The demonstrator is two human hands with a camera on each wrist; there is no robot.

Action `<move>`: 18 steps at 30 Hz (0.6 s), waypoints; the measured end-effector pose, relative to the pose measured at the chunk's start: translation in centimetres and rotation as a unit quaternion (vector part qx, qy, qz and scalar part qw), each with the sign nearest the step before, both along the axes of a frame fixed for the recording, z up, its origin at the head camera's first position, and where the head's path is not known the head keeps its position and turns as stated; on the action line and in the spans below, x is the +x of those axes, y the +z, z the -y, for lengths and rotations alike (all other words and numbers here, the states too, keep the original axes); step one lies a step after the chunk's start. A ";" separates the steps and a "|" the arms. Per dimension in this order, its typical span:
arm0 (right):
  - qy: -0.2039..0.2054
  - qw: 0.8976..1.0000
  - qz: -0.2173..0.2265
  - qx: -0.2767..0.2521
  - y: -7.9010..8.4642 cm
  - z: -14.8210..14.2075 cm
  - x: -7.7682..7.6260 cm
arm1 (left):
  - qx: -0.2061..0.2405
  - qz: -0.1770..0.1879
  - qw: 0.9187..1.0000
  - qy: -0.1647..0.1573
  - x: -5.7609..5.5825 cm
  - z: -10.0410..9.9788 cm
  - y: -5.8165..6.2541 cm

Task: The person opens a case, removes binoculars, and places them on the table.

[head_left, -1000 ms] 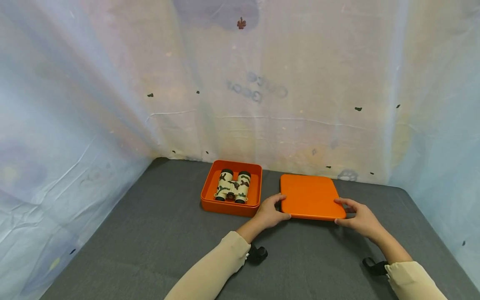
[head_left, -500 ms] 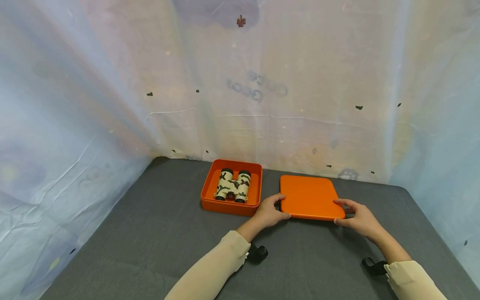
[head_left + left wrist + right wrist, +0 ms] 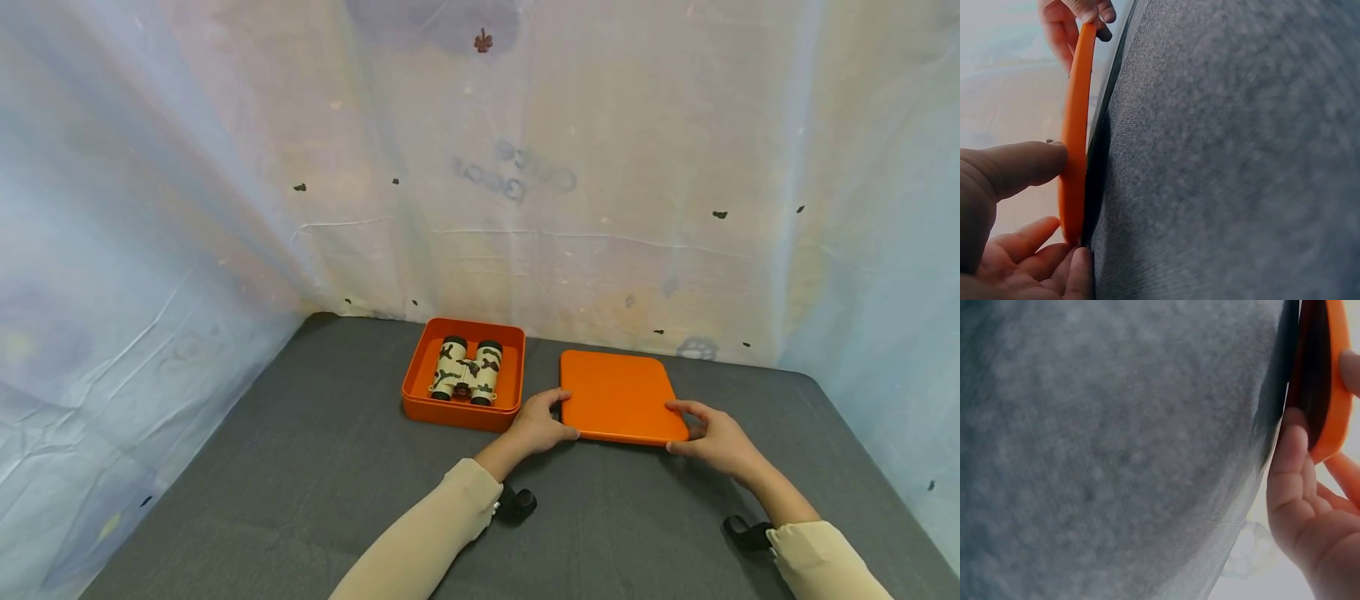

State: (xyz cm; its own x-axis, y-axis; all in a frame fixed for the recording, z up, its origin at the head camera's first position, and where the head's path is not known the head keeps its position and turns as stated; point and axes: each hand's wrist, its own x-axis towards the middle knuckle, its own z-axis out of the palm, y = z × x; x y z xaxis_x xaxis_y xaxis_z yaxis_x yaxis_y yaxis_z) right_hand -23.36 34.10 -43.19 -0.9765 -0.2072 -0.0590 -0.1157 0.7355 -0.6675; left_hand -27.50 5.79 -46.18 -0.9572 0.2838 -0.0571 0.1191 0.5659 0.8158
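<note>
An orange rectangular lid (image 3: pixel 619 392) with rounded corners lies almost level, low over the grey table. My left hand (image 3: pixel 537 423) holds its left side, thumb at the near corner; in the left wrist view the lid (image 3: pixel 1076 137) appears edge-on. At the opposite side my right hand (image 3: pixel 716 437) grips the near right corner. The right wrist view reveals fingertips (image 3: pixel 1294 434) under the raised edge and the dark underside. Left of the lid stands an open orange box (image 3: pixel 417 398), and camouflage-patterned binoculars (image 3: pixel 467 373) lie inside it.
Grey cloth covers the table (image 3: pixel 315 492). A pale patterned curtain (image 3: pixel 600 167) hangs along the back and both sides. The box stands close to my left wrist, near the table's back edge.
The lid has sunk slightly and shifted a little toward me at its near right corner. Both hands keep their hold; the box and binoculars stay put.
</note>
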 end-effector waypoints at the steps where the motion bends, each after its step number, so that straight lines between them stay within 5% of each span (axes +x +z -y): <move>1: 0.002 1.000 0.006 -0.002 0.0 0.0 0.0 | -0.001 0.001 1.000 0.000 0.0 0.0 0.0; 18: -0.010 0.999 0.007 0.034 -0.3 0.0 -0.3 | -0.047 -0.023 0.999 0.008 0.1 -0.4 -0.1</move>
